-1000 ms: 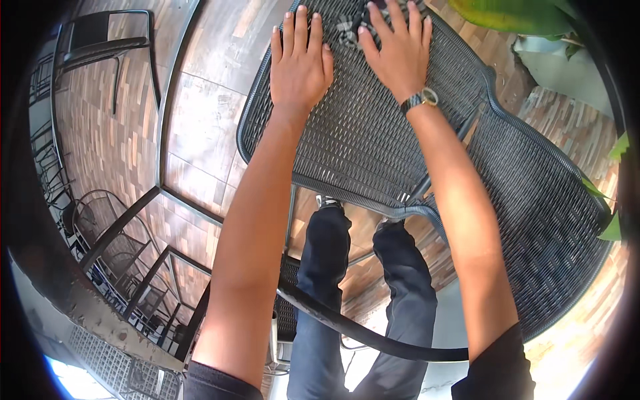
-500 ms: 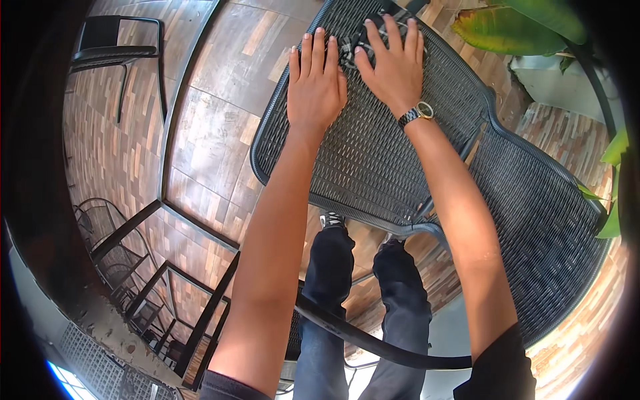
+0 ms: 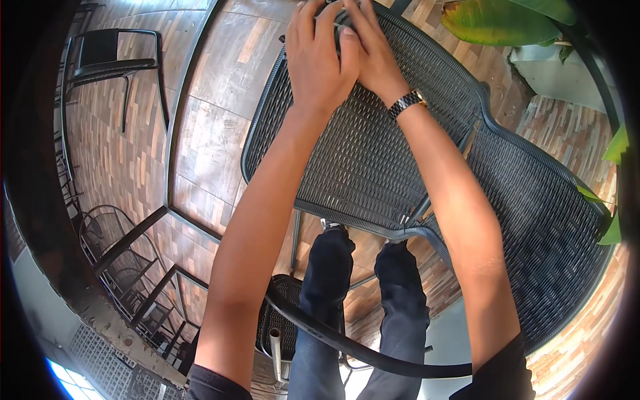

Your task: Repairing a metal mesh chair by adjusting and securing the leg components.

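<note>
At the top edge my left hand (image 3: 320, 63) and my right hand (image 3: 379, 60) meet, fingers curled inward. A small part of a dark cloth (image 3: 339, 32) shows between them; the fingers hide most of it and the picture edge cuts some fingertips. Both hands are over the far end of a dark woven wicker seat (image 3: 353, 153). My right wrist wears a dark watch (image 3: 407, 103).
The woven chair part (image 3: 533, 220) continues to the right. A black curved tube (image 3: 360, 350) crosses in front of my legs (image 3: 327, 293). Black metal chairs (image 3: 120, 57) and frames stand at left on the tiled floor (image 3: 207, 147). Leafy plants (image 3: 500, 23) edge the right.
Both hands were spread flat on the seat, the right one over the patterned dark cloth. They have come together higher in view and curled around the cloth.
</note>
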Demonstrator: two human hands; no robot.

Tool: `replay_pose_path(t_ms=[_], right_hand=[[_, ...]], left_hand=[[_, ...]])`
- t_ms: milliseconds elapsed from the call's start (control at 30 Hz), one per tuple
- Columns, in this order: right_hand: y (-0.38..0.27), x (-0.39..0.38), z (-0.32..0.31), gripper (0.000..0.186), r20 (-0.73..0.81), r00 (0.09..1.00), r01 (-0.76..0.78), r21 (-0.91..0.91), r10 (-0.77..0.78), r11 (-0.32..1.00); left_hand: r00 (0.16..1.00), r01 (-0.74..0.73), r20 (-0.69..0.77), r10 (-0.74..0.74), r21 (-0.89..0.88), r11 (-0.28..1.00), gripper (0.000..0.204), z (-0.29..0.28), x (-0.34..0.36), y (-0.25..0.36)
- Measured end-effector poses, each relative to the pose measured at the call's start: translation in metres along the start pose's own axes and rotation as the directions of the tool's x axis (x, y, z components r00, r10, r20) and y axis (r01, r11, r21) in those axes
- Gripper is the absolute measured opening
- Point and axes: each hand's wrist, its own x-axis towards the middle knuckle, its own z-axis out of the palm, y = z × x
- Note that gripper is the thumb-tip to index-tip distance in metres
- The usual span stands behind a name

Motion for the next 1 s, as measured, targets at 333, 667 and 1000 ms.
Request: replay_pose_path(t_ms=[333,667,1000], right_hand=[[0.045,-0.039,-0.082,0.059,0.112,0.992,0.125,-0.941,-0.059,0.313],[0.046,-0.042,-0.089,0.059,0.086,0.996,0.091,-0.937,-0.030,0.339],[0.053,-0.036,-0.090,0.059,0.084,0.996,0.086,-0.931,-0.021,0.354]], left_hand=[[0.913,-0.200,0.407,-0.017,0.483,0.853,0.042,0.054,0.048,-0.034],[0.907,-0.264,0.337,0.253,-0.013,0.965,0.068,0.068,0.016,-0.019],[0.841,-0.292,0.524,0.132,0.236,0.927,0.066,0.065,0.024,-0.025]])
